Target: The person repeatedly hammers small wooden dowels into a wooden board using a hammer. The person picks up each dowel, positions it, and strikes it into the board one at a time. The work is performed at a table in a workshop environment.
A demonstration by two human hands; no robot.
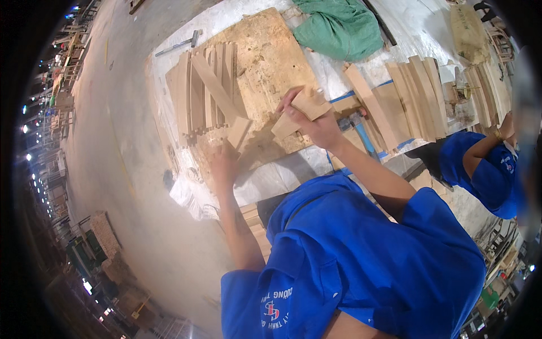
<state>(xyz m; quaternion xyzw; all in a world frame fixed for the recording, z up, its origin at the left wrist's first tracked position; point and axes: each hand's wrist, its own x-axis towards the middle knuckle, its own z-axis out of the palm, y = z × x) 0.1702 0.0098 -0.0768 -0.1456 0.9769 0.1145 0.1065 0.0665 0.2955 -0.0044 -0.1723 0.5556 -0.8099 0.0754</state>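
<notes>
My left hand [223, 160] is at the near end of a row of pale wooden strips [185, 93]. Its fingers look hazy but seem closed on the lower end of a short wooden piece [239, 133]. One long wooden strip [213, 83] lies slantwise across the row. My right hand [320, 129], over the near right part of a worn wooden board [271, 59], grips a light tan, flat-faced piece [310, 104]. Another tan part sticks out below its fingers. Whether this piece is wood or folded sheet cannot be made out.
A hammer-like tool with a blue handle [366, 137] lies right of my right hand. More wooden strips [415, 96] stand beyond it. Green cloth [340, 28] and a metal tool [179, 45] rest at the far side. A co-worker in blue [480, 164] is at the right.
</notes>
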